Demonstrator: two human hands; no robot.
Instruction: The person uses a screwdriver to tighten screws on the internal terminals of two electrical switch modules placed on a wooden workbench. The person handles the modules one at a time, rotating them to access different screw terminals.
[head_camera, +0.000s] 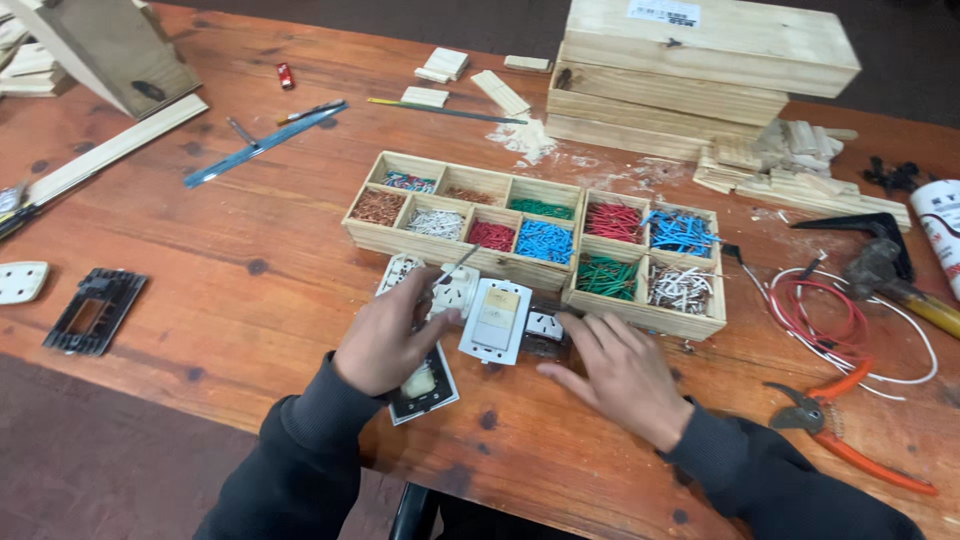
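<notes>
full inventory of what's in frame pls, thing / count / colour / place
table: 1, reddish wood, fills the view
compartment trays: 2, pale wood, centre, holding sorted wire bits
white switch plate: 1, between the hands
white socket part: 1, at left fingers
pliers: 1, orange handles, right edge
wire coil: 1, red and white, right
wooden boxes: stack, pale, top right
black frame: 1, left
blue ruler: 1, upper left
left hand: holds a thin tool
right hand: flat on the table
</notes>
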